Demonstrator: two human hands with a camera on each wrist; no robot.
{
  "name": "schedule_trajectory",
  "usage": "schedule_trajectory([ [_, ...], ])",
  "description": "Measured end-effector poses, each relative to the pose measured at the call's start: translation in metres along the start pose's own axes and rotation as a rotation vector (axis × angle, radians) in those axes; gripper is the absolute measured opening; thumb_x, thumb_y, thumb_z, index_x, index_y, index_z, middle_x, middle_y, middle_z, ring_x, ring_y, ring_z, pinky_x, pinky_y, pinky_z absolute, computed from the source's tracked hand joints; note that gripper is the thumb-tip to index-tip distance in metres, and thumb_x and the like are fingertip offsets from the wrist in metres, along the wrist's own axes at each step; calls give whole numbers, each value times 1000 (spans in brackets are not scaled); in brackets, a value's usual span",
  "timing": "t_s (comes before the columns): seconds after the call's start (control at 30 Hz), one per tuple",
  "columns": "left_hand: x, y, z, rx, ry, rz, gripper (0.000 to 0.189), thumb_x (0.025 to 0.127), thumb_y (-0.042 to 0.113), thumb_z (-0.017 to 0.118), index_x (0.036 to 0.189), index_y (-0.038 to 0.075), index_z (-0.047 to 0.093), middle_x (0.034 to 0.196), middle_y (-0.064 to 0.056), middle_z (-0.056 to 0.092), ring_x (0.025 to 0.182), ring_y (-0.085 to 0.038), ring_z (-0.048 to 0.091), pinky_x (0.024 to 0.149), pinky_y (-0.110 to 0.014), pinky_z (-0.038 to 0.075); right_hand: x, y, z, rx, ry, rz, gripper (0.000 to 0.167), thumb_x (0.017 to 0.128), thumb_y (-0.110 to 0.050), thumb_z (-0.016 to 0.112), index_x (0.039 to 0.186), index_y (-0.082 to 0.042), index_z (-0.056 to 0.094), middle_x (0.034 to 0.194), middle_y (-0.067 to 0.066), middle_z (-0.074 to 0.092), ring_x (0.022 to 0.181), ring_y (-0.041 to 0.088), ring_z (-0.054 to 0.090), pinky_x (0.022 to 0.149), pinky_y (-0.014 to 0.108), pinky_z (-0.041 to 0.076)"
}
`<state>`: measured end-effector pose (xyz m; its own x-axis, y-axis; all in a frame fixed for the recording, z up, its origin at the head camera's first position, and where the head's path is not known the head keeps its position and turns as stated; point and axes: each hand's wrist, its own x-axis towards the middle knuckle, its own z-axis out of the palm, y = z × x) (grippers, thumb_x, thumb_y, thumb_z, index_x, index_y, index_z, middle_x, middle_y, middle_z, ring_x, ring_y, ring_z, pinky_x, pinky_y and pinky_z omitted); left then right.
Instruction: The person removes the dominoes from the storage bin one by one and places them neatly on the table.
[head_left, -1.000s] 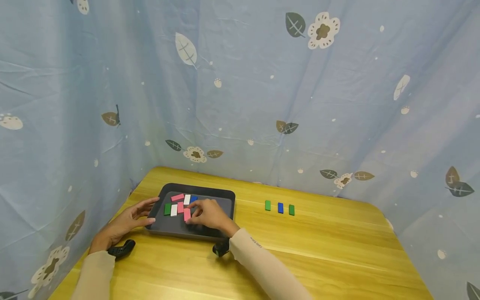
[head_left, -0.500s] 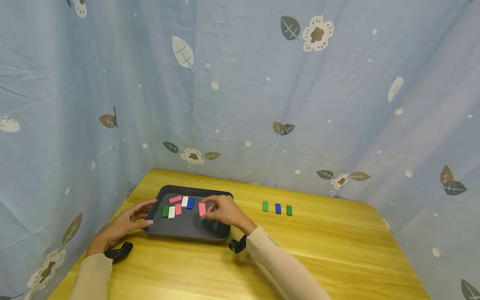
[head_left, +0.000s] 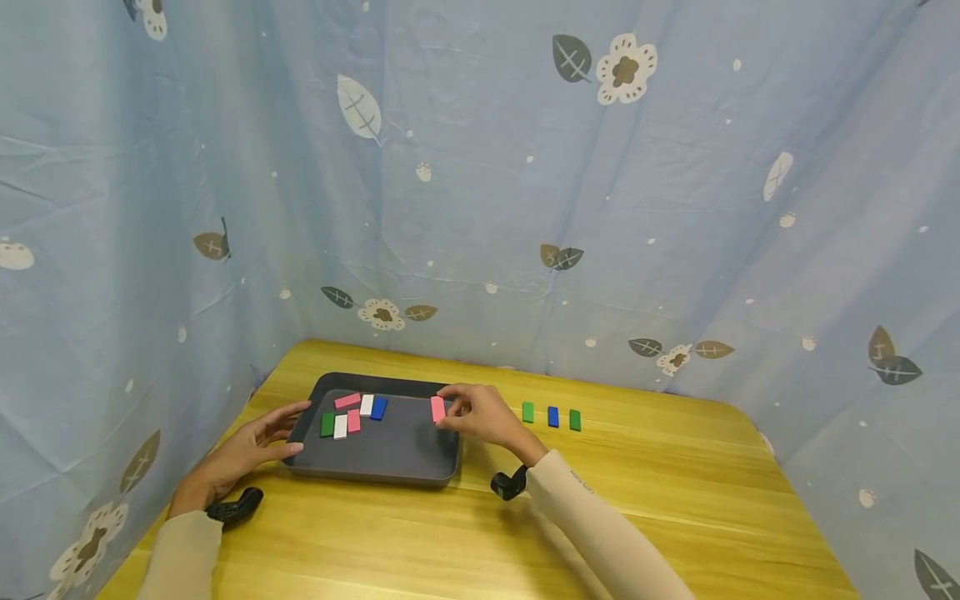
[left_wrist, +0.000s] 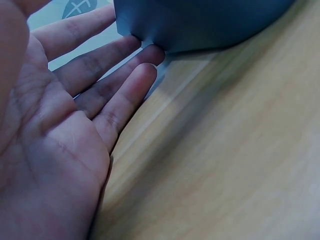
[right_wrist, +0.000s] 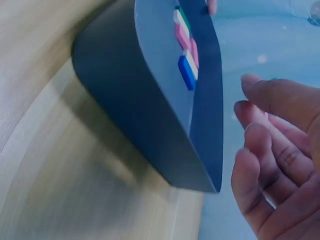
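Observation:
A dark grey rectangular tray [head_left: 390, 454] sits on the left part of the table. Inside, grouped on its left side, lie several small domino-like blocks in green, white, pink and blue, among them a blue block [head_left: 378, 408]. My right hand [head_left: 487, 417] pinches a pink block [head_left: 437, 409] between thumb and fingers, over the tray's right rim in the head view. At the tray's left end, my left hand [head_left: 243, 454] is spread with fingertips right at the rim. In the left wrist view its fingers [left_wrist: 125, 95] extend to the tray's outer wall [left_wrist: 200, 25].
To the right of the tray, a light green block [head_left: 528, 412], a blue block [head_left: 552, 417] and a dark green block [head_left: 575, 420] stand in a spaced row on the yellow wooden table [head_left: 637, 500]. A patterned blue curtain [head_left: 465, 208] surrounds the table's back and sides.
My right hand has moved right with the pink block, from the group of blocks to the tray's right rim. My left hand keeps its place at the tray's left end.

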<state>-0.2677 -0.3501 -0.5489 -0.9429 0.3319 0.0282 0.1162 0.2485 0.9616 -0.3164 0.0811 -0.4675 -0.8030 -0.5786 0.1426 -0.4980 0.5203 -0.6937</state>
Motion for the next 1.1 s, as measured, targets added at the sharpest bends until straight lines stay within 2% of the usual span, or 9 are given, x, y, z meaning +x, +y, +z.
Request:
schedule_trajectory([
  [0.13, -1, -1, -1, 12, 0, -5, 68, 102, 13, 65, 162, 14, 32, 163, -20, 26, 124, -22, 51, 89, -39, 54, -9, 9, -7, 15, 29, 8, 47, 89, -24, 83, 133, -14, 68, 83, -12, 72, 66, 12, 64, 59, 26, 50],
  [0.33, -1, -2, 0, 21, 1, 2, 68, 103, 14, 65, 162, 15, 33, 163, -20, 26, 123, -18, 51, 90, -38, 54, -25, 27, -21, 24, 53, 27, 44, 93, -22, 79, 135, -16, 67, 84, -10, 73, 59, 12, 58, 57, 27, 49],
  [0.47, 0, -1, 1, 22, 9, -3, 68, 102, 14, 65, 162, 15, 33, 163, -20, 26, 124, -20, 50, 90, -37, 54, -35, 37, -31, 6, 68, 40, 43, 94, -22, 77, 135, -16, 67, 84, -10, 73, 60, 13, 59, 57, 27, 49],
  [0.73, -2, -3, 0, -1, 6, -8, 69, 102, 15, 66, 162, 16, 32, 163, -19, 26, 120, -9, 53, 88, -38, 55, -53, 56, -45, -50, 117, 76, 43, 93, -20, 78, 134, -15, 67, 83, -10, 72, 61, 12, 58, 59, 27, 48],
  [1.1, -3, -1, 0, -10, -1, -4, 69, 103, 15, 65, 163, 17, 31, 164, -19, 25, 119, -7, 53, 88, -39, 55, -87, 84, -66, -69, 169, 139, 41, 92, -16, 78, 132, -15, 68, 83, -6, 73, 63, 13, 59, 60, 26, 47],
])
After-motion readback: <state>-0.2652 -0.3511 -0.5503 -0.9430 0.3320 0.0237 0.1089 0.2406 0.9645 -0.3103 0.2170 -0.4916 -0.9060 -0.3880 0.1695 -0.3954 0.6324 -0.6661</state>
